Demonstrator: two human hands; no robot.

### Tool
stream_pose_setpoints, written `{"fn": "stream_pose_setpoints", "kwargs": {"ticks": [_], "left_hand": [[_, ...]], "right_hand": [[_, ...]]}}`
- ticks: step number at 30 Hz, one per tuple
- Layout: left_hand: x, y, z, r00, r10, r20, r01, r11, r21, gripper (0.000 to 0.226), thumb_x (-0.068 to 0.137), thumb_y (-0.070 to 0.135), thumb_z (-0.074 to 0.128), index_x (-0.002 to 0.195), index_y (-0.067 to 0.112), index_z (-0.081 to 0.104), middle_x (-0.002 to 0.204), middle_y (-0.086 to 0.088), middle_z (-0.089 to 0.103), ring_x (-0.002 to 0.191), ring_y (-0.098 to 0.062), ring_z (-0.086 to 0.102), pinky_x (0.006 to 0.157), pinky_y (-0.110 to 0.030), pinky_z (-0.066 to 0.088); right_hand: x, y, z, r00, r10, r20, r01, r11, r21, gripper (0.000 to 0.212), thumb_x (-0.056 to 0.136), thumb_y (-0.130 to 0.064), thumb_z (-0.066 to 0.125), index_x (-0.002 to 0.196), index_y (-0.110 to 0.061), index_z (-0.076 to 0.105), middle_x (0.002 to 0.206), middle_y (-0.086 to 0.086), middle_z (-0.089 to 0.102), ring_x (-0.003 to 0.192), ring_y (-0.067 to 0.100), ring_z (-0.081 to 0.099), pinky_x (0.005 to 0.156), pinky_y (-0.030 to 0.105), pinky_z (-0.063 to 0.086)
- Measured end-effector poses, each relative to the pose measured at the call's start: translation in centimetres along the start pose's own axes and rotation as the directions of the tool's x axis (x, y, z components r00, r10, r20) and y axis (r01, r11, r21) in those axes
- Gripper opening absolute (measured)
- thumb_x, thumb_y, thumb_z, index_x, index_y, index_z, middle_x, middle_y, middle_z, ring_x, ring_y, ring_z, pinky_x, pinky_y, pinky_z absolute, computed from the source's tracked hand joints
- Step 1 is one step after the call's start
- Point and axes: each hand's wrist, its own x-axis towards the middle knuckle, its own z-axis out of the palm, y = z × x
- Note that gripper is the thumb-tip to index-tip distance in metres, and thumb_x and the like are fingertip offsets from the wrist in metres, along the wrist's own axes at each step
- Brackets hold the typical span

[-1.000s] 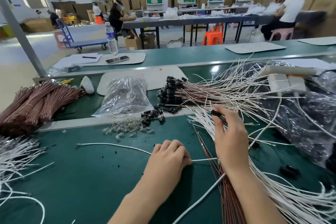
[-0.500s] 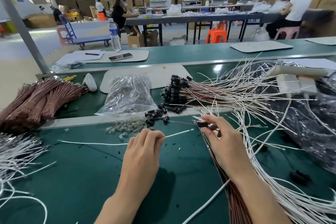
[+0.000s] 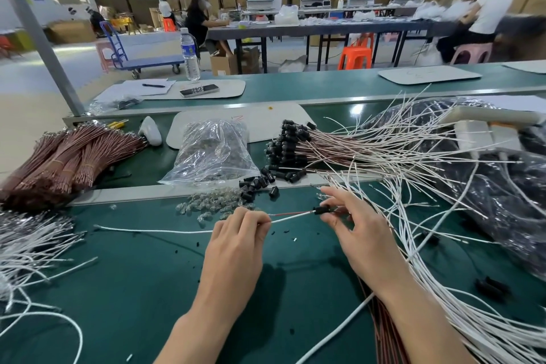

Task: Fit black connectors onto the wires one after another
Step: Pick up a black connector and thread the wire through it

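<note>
My left hand (image 3: 236,238) pinches a white wire (image 3: 153,230) that trails left across the green mat (image 3: 133,289). Its short stretch with a red lead runs right into a black connector (image 3: 321,210). My right hand (image 3: 356,230) pinches that connector between thumb and fingertips. Loose black connectors (image 3: 257,183) lie just behind my hands by the metal rail. A fan of wires with black connectors fitted (image 3: 291,145) lies beyond the rail. Many bare white wires (image 3: 443,289) spread under my right forearm.
A clear bag of parts (image 3: 214,154) and small clear pieces (image 3: 206,204) sit left of the loose connectors. Bundled brown wires (image 3: 68,156) lie far left, white wires (image 3: 26,248) at the left edge. Black plastic bags (image 3: 502,192) fill the right. People work at far tables.
My left hand slid forward along the white wire, and my right hand came down from the wire pile with a black connector, which now sits on the wire's end.
</note>
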Motion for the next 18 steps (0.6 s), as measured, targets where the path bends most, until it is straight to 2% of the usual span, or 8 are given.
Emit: {"fn": "stream_pose_setpoints", "kwargs": {"ticks": [8, 13, 16, 18], "left_hand": [[0.0, -0.1, 0.1, 1.000, 0.005, 0.024, -0.005, 1.000, -0.017, 0.004, 0.099, 0.020, 0.059, 0.099, 0.017, 0.062, 0.094, 0.009, 0.054, 0.077, -0.011, 0.047, 0.076, -0.029, 0.042], [-0.2, -0.3, 0.2, 0.999, 0.028, 0.038, -0.028, 1.000, 0.003, 0.007, 0.099, 0.025, 0.061, 0.100, 0.020, 0.065, 0.105, 0.004, 0.052, 0.092, -0.019, 0.052, 0.082, -0.033, 0.044], [-0.2, -0.2, 0.1, 0.998, 0.058, 0.025, -0.059, 0.998, 0.024, 0.012, 0.102, 0.029, 0.058, 0.099, 0.022, 0.066, 0.110, 0.003, 0.056, 0.101, -0.021, 0.053, 0.090, -0.034, 0.040], [-0.1, -0.1, 0.1, 0.997, 0.076, 0.030, -0.076, 0.997, 0.015, 0.016, 0.101, 0.031, 0.054, 0.098, 0.020, 0.066, 0.108, 0.004, 0.061, 0.101, -0.019, 0.056, 0.094, -0.035, 0.040]], "right_hand": [[-0.2, -0.3, 0.4, 0.995, -0.066, 0.070, 0.067, 0.998, -0.017, 0.049, 0.090, -0.017, 0.073, 0.131, -0.041, 0.058, 0.104, -0.029, 0.065, 0.103, -0.004, 0.058, 0.091, 0.004, 0.038], [-0.6, -1.1, 0.8, 0.984, -0.141, 0.113, 0.151, 0.984, -0.090, 0.042, 0.090, -0.021, 0.073, 0.127, -0.039, 0.064, 0.103, -0.031, 0.064, 0.102, -0.003, 0.055, 0.095, 0.016, 0.039], [-0.7, -1.7, 1.2, 0.972, -0.193, 0.132, 0.211, 0.967, -0.142, 0.037, 0.089, -0.025, 0.074, 0.124, -0.034, 0.067, 0.102, -0.028, 0.067, 0.100, -0.002, 0.052, 0.095, 0.010, 0.031], [-0.8, -1.9, 1.3, 0.971, -0.195, 0.140, 0.212, 0.970, -0.117, 0.037, 0.088, -0.024, 0.075, 0.123, -0.034, 0.067, 0.098, -0.035, 0.062, 0.101, -0.003, 0.052, 0.095, 0.006, 0.031]]}}
